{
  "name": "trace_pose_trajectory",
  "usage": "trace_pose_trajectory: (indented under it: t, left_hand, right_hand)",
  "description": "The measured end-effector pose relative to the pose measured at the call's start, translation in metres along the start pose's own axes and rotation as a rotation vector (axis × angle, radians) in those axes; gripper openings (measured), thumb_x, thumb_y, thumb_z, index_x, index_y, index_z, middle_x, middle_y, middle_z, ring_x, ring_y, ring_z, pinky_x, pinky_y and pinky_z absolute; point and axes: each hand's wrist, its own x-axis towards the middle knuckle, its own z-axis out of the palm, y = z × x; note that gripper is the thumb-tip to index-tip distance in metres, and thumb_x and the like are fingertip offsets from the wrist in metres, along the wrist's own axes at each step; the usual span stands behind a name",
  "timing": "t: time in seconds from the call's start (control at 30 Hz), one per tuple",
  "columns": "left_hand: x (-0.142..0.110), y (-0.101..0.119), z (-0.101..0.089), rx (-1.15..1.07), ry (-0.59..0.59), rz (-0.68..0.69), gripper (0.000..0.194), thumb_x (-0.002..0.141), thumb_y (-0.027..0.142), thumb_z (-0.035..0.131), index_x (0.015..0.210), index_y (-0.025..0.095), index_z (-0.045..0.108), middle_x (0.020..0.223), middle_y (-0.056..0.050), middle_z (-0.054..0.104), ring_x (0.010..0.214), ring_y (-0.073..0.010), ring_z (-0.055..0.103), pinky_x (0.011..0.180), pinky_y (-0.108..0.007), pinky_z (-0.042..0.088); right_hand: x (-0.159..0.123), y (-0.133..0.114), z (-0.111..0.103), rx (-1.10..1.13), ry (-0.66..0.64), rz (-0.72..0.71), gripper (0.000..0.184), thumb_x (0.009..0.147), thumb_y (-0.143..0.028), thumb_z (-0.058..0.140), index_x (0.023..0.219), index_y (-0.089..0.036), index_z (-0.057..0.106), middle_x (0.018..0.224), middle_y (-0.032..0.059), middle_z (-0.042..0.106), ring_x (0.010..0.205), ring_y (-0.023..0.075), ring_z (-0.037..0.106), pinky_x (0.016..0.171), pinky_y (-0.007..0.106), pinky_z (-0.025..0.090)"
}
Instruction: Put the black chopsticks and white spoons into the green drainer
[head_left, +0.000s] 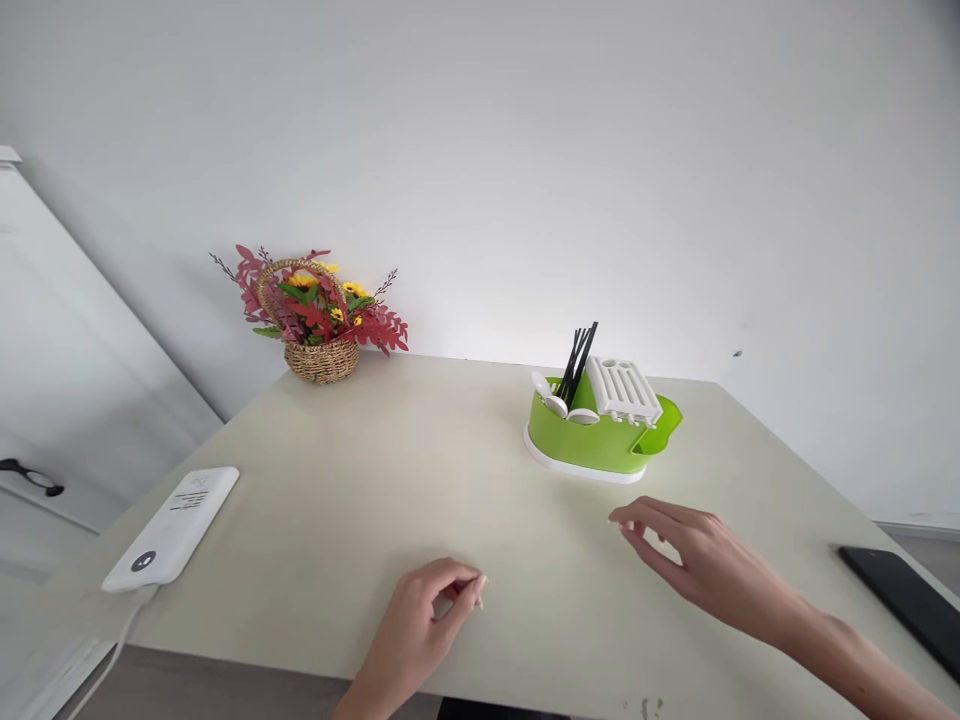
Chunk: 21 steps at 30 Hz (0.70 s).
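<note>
Hands (694, 555) apart over pale table (337, 480), green utensil holder (592, 440) beyond, flower basket (322, 360) left.

A woven basket (322, 362) with an arched handle stood at the back left of the pale surface (360, 460), near the wall (480, 180), filled with red leaves (379, 328), yellow flowers (303, 281) and dark sprigs (386, 284). Toward the left edge lay a flat white device (176, 525) with small print and a round dark mark; a white cable (120, 645) ran from its near end and down past the edge. A black phone-like slab (904, 600) lay at the right edge. Left of the surface stood a white cabinet (82, 350) with a dark handle (31, 477). The wall bore a small dark spot (738, 353) on the right.
</note>
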Motion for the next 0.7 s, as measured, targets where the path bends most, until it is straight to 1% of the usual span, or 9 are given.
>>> trace_pose_trajectory:
  t: [0.07,0.13,0.2,0.27,0.33,0.37,0.43,0.57,0.7]
  left_hand:
    - [0.000,0.001,0.000,0.014,0.003,-0.010,0.034,0.104,0.048,0.053,0.088,0.025,0.074,0.087,0.000,0.076,0.082,-0.0168,0.070,0.065,-0.021,0.047]
    - [0.001,0.003,0.000,0.027,0.012,-0.016,0.036,0.104,0.049,0.053,0.089,0.024,0.074,0.087,-0.001,0.076,0.083,-0.0170,0.070,0.065,-0.021,0.047]
    - [0.001,0.004,0.001,0.037,0.014,-0.018,0.037,0.104,0.050,0.052,0.089,0.024,0.074,0.087,-0.001,0.076,0.083,-0.0171,0.070,0.066,-0.021,0.047]
    - [0.001,0.005,0.001,0.048,0.009,-0.020,0.038,0.104,0.050,0.051,0.089,0.024,0.074,0.087,-0.002,0.076,0.082,-0.0175,0.070,0.066,-0.021,0.048]
    - [0.001,0.006,0.001,0.064,0.007,-0.030,0.039,0.104,0.051,0.050,0.089,0.023,0.074,0.086,-0.002,0.075,0.082,-0.0178,0.070,0.066,-0.022,0.048]
    - [0.001,0.007,0.001,0.070,0.011,-0.035,0.039,0.104,0.051,0.050,0.089,0.023,0.074,0.085,-0.002,0.075,0.081,-0.0178,0.070,0.066,-0.022,0.048]
    - [0.002,0.008,0.002,0.075,0.019,-0.041,0.039,0.104,0.051,0.051,0.088,0.023,0.074,0.085,-0.002,0.075,0.081,-0.0175,0.069,0.067,-0.022,0.049]
    - [0.003,0.010,0.003,0.070,0.033,-0.049,0.038,0.103,0.050,0.053,0.087,0.023,0.074,0.083,-0.001,0.075,0.079,-0.0173,0.070,0.065,-0.022,0.049]
    - [0.005,0.010,0.003,0.079,0.048,-0.069,0.036,0.102,0.050,0.055,0.087,0.024,0.074,0.082,-0.001,0.075,0.078,-0.0167,0.070,0.062,-0.020,0.047]
  right_hand:
    - [-0.003,0.015,-0.002,-0.022,0.107,0.080,0.027,0.107,-0.040,0.041,0.121,-0.032,0.062,0.117,0.0032,0.073,0.080,0.0174,0.072,0.064,0.030,0.057]
    - [-0.003,0.029,-0.002,-0.074,0.258,0.155,0.030,0.106,-0.043,0.043,0.128,-0.031,0.059,0.129,0.0059,0.069,0.084,0.0182,0.072,0.065,0.031,0.058]
    - [0.001,0.041,0.002,-0.157,0.394,0.208,0.039,0.104,-0.044,0.044,0.139,-0.029,0.054,0.141,0.0101,0.061,0.095,0.0224,0.072,0.072,0.036,0.060]
    - [0.007,0.050,0.009,-0.242,0.461,0.214,0.047,0.104,-0.044,0.043,0.147,-0.025,0.049,0.149,0.0145,0.055,0.112,0.0294,0.068,0.084,0.044,0.060]
    - [0.014,0.056,0.017,-0.301,0.463,0.182,0.052,0.105,-0.043,0.041,0.151,-0.021,0.046,0.152,0.0174,0.052,0.130,0.0341,0.059,0.098,0.050,0.056]
    - [0.017,0.058,0.021,-0.320,0.451,0.162,0.052,0.105,-0.043,0.040,0.151,-0.019,0.046,0.153,0.0179,0.052,0.137,0.0349,0.053,0.104,0.052,0.053]
    - [0.023,0.061,0.028,-0.352,0.416,0.145,0.051,0.106,-0.044,0.038,0.148,-0.017,0.051,0.150,0.0170,0.056,0.144,0.0343,0.048,0.109,0.054,0.050]
    - [0.032,0.066,0.032,-0.400,0.354,0.202,0.046,0.108,-0.046,0.034,0.134,-0.020,0.062,0.139,0.0124,0.067,0.138,0.0322,0.056,0.101,0.053,0.057]
    - [0.037,0.071,0.028,-0.401,0.318,0.269,0.045,0.109,-0.045,0.031,0.126,-0.022,0.065,0.137,0.0087,0.069,0.135,0.0286,0.059,0.089,0.046,0.063]
